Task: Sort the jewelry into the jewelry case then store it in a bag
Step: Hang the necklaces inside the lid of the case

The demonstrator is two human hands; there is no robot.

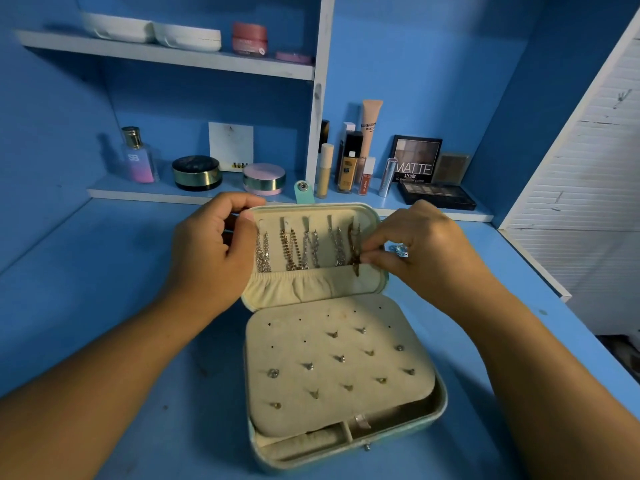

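Observation:
An open cream-lined jewelry case [440,407] lies on the blue desk in front of me. Its upright lid [311,289] carries several necklaces [294,249] hanging from hooks above an elastic pocket. A padded earring panel [284,420] in the base holds several stud earrings [341,358]. My left hand [211,251] grips the lid's left edge. My right hand [419,251] pinches the rightmost dark chain [356,268] at the lid's right side. A sparkling ring [400,250] sits just behind my right hand; whether it is on a finger or on the desk, I cannot tell.
The shelf behind the case holds a perfume bottle [138,155], round compacts [196,173], foundation tubes [349,164] and eyeshadow palettes [436,195]. An upper shelf carries white boxes [152,32] and a pink jar [249,39]. A white slatted panel [581,188] stands at right.

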